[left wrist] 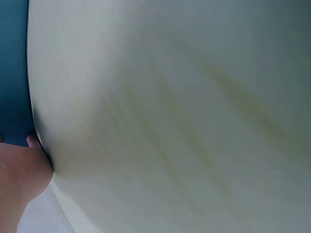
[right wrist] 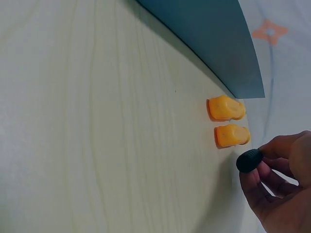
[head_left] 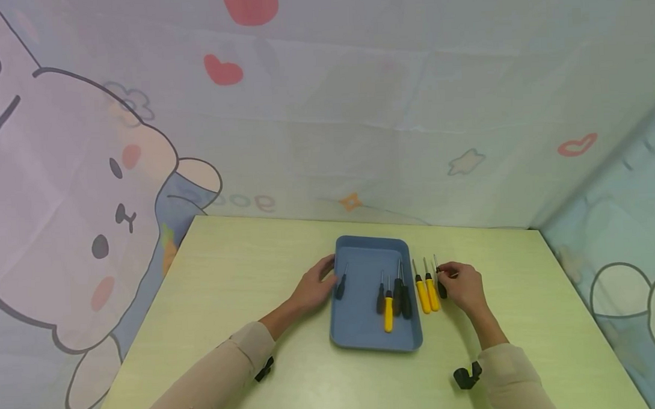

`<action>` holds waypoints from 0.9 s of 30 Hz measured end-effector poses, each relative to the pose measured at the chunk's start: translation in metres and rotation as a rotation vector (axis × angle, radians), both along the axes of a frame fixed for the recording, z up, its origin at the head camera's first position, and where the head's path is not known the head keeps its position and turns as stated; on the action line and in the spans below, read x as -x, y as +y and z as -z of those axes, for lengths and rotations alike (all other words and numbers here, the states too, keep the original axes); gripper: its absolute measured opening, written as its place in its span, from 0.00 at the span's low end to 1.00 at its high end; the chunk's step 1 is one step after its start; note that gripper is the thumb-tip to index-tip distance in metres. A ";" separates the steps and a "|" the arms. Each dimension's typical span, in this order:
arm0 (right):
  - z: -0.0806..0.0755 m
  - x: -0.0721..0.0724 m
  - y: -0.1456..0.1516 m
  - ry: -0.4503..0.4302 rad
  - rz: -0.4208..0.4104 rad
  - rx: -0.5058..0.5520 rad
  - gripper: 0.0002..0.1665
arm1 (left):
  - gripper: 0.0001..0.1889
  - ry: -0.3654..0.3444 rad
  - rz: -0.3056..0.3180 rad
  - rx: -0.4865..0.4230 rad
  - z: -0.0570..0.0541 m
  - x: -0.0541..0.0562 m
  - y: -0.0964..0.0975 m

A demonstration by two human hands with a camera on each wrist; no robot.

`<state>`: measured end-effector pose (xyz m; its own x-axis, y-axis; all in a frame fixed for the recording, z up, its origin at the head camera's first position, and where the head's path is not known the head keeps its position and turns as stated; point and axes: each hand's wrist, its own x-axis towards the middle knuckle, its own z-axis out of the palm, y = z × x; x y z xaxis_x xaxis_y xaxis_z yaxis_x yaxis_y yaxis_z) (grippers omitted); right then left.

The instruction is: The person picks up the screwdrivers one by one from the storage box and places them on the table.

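Note:
My right hand [head_left: 462, 284] pinches a black-handled screwdriver [head_left: 442, 291] between thumb and fingers, its thin shaft pointing away from me. In the right wrist view the round end of that dark handle [right wrist: 249, 160] shows at the fingertips. Just left of it, two yellow-handled screwdrivers [head_left: 422, 295] lie side by side on the table. My left hand [head_left: 312, 287] holds the left edge of a blue-grey tray [head_left: 359, 333], thumb at the rim. Inside the tray lie a small dark screwdriver [head_left: 341, 287] at the left, a yellow-handled screwdriver [head_left: 388, 315] and several dark-handled ones at the right.
The light wooden table [head_left: 243, 261] reaches back to a cloth backdrop [head_left: 356, 107] printed with cartoon figures. Dark straps with a black piece [head_left: 467, 376] are worn at the wrists. The tray's right wall stands close beside the yellow screwdrivers.

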<state>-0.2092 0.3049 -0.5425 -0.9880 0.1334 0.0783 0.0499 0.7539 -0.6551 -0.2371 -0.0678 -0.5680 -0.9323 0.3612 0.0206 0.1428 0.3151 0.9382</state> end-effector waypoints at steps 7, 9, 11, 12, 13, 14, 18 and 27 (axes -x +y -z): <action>0.004 -0.001 -0.001 -0.032 -0.002 -0.014 0.17 | 0.32 -0.024 0.004 0.009 -0.001 -0.001 0.000; 0.005 -0.001 -0.001 -0.042 0.001 -0.014 0.17 | 0.32 -0.026 0.003 0.005 0.000 -0.001 0.000; 0.005 -0.001 -0.002 -0.048 0.003 -0.012 0.17 | 0.32 -0.026 0.001 0.005 0.000 -0.001 0.000; 0.006 -0.001 -0.002 -0.050 0.004 -0.014 0.17 | 0.32 -0.023 0.000 0.008 0.000 -0.001 0.000; 0.006 -0.001 -0.002 -0.054 0.004 -0.016 0.17 | 0.32 -0.021 0.000 0.011 0.001 -0.001 0.000; 0.006 -0.001 -0.002 -0.058 0.005 -0.018 0.17 | 0.32 -0.020 0.000 0.013 0.001 -0.001 0.001; 0.008 0.000 -0.002 -0.075 0.007 -0.022 0.16 | 0.32 -0.017 0.000 0.020 0.002 0.000 0.001; 0.010 -0.003 -0.004 -0.077 0.027 0.001 0.15 | 0.32 -0.020 0.001 0.017 0.001 -0.002 0.000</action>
<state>-0.2066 0.3009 -0.5521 -0.9871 0.1602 0.0024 0.1202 0.7507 -0.6497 -0.2352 -0.0676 -0.5690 -0.9321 0.3622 -0.0045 0.1241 0.3308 0.9355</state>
